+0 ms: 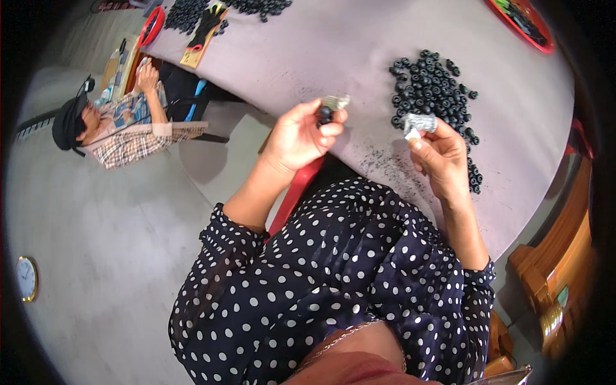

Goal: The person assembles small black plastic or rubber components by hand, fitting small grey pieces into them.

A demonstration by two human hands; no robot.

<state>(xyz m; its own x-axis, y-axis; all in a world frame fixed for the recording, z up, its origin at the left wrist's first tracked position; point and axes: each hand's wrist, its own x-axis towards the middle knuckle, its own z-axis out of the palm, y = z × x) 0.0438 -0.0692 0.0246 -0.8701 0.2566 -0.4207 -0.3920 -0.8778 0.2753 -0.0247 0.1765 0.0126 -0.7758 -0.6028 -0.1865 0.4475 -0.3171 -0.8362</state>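
Observation:
My left hand [296, 140] is raised over the table's near edge, its fingers closed round a small, round black part [325, 115]. A pale, ragged wrapping [335, 102] covers a fingertip of that hand. To its right, my right hand [444, 159] pinches a small white piece [412, 134] between thumb and forefinger; its exact kind is too small to make out. Grey wrapping [421, 122] goes round the right forefinger. Just beyond the right hand lies a heap of similar black parts [427, 90], each with a hole, and some trail down beside the wrist.
Black crumbs [388, 162] are scattered on the grey tabletop [333, 48] between my hands. A red tray [542, 43] stands far right. More black parts [185, 14] and a black glove [206, 27] lie far left, near a seated person [119, 138]. A wooden chair [545, 263] stands at right.

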